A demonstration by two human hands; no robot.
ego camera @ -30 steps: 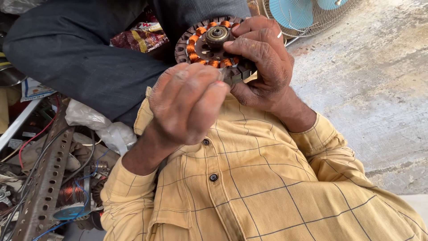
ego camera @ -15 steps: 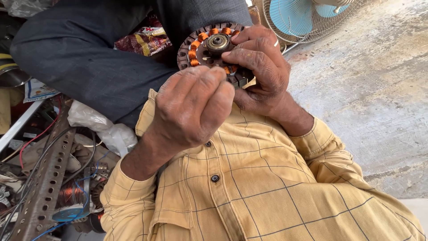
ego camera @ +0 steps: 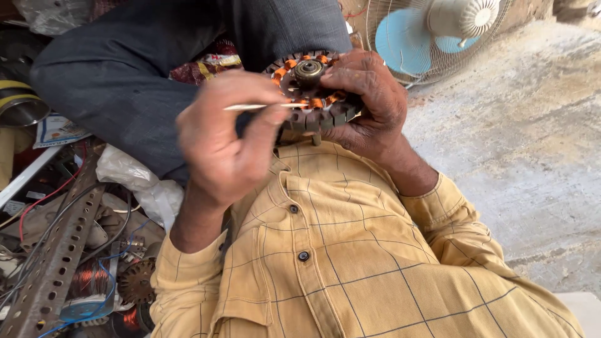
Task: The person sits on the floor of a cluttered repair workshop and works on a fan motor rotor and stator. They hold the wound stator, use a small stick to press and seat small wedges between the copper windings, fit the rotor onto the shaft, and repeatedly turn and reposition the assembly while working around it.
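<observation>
Gripped at chest height in right hand (ego camera: 366, 103): round motor stator (ego camera: 313, 91) with copper windings

Left fingers (ego camera: 263, 119) pinching thin white sliver (ego camera: 263, 106) at slots; likely heavy, rigid; windings fragile, best held by steel rim

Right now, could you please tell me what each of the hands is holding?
Left hand: closed, pinching a thin pale stick.
Right hand: closed around the round motor stator.
</observation>
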